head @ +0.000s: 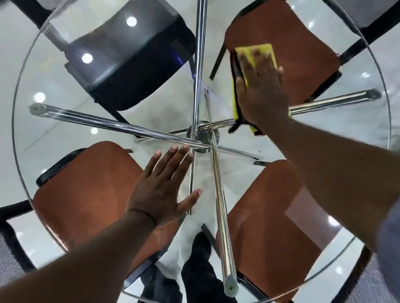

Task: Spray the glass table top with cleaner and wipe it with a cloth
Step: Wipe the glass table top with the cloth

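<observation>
The round glass table top (pixel 24 115) fills the view, seen from above. My right hand (pixel 261 89) presses flat on a yellow cloth (pixel 252 52) with a dark edge, on the far right part of the glass. The fingers are straight and spread over the cloth. My left hand (pixel 163 187) lies flat on the glass near the middle, fingers straight and together, thumb out to the right. No spray bottle shows in the view.
Chrome legs (pixel 113 124) cross under the glass at a central hub (pixel 203 134). Brown-seated chairs (pixel 85 189) stand under the near left, near right and far right; a dark chair (pixel 139 57) is at far left. Mesh chair backs flank the near edge.
</observation>
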The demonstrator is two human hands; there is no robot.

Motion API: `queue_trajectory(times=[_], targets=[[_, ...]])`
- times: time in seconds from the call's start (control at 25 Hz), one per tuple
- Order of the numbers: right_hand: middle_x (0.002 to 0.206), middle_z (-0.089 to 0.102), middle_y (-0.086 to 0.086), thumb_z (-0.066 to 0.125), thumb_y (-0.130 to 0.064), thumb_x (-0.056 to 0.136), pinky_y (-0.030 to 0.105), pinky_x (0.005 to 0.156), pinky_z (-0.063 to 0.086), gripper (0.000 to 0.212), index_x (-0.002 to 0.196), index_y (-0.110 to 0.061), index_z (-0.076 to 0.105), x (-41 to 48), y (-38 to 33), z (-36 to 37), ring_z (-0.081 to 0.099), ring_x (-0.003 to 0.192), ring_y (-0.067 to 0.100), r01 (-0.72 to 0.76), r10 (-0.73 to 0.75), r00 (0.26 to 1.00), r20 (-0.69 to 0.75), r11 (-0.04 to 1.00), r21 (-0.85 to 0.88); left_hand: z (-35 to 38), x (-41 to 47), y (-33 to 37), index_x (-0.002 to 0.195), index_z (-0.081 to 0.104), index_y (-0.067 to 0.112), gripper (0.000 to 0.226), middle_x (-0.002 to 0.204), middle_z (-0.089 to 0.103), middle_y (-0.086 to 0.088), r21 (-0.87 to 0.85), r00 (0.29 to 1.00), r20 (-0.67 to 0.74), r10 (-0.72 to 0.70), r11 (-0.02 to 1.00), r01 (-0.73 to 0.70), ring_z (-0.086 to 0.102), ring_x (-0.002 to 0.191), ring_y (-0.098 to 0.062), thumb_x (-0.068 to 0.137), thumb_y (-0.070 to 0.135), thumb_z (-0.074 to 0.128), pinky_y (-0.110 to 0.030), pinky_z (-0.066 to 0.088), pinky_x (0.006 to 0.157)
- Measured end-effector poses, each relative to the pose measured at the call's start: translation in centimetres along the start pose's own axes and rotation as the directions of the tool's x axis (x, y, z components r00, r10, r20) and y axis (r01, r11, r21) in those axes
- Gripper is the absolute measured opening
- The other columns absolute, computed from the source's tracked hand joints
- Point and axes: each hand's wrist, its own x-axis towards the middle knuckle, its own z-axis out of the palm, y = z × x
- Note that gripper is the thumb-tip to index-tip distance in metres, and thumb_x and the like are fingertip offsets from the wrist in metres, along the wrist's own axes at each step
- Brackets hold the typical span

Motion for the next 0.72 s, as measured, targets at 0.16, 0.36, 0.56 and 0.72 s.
queue_trajectory(times=[0.16, 0.36, 0.56, 0.72], targets=[[0.174, 0.031, 0.008, 0.035, -0.042, 0.114, 0.055, 0.128, 0.029, 0.056, 0.168, -0.027, 0.034, -7.3, -2.9, -0.8, 0.03, 0.161, 0.031, 0.202, -0.202, 0.977, -0.06, 0.979, -0.017, -0.3, -0.1, 0.3, 0.163, 0.029, 0.016, 0.083, 0.172, 0.02, -0.003, 0.001, 0.999, 0.036, -0.017, 1.0, 0.017, 0.014, 0.16, -0.022, 0.099, 0.067, 0.043, -0.051, 0.018, 0.127], [0.173, 0.035, 0.003, 0.044, -0.038, 0.115, 0.049, 0.129, 0.026, 0.051, 0.165, -0.029, 0.041, -6.8, 2.3, -1.7, 0.031, 0.161, 0.027, 0.673, -0.675, 0.736, 0.054, 0.738, 0.059, -0.3, 0.1, 0.3, 0.162, 0.031, 0.014, 0.082, 0.171, 0.023, -0.004, -0.012, 0.999, 0.035, -0.021, 1.0, 0.022, 0.016, 0.16, -0.023, 0.099, 0.067, 0.041, -0.051, 0.018, 0.128], [0.169, 0.042, 0.01, 0.039, -0.039, 0.112, 0.061, 0.123, 0.036, 0.054, 0.165, -0.026, 0.04, 1.9, -3.6, 1.2, 0.041, 0.156, 0.036, 0.091, -0.094, 0.989, -0.113, 0.995, -0.028, 0.0, 0.0, 0.1, 0.162, 0.032, 0.013, 0.082, 0.172, 0.021, -0.004, -0.012, 1.0, -0.001, 0.001, 1.0, -0.001, 0.016, 0.16, -0.023, 0.099, 0.064, 0.047, -0.052, 0.02, 0.127], [0.175, 0.03, 0.001, 0.037, -0.042, 0.115, 0.055, 0.127, 0.029, 0.054, 0.167, -0.033, 0.034, -8.7, -5.4, -0.2, 0.026, 0.163, 0.026, 0.518, -0.518, 0.856, 0.007, 0.856, 0.014, -0.4, -0.1, 0.3, 0.163, 0.028, 0.015, 0.083, 0.173, 0.018, -0.002, 0.009, 0.999, 0.044, -0.022, 1.0, 0.021, 0.013, 0.16, -0.021, 0.1, 0.067, 0.043, -0.052, 0.019, 0.127]])
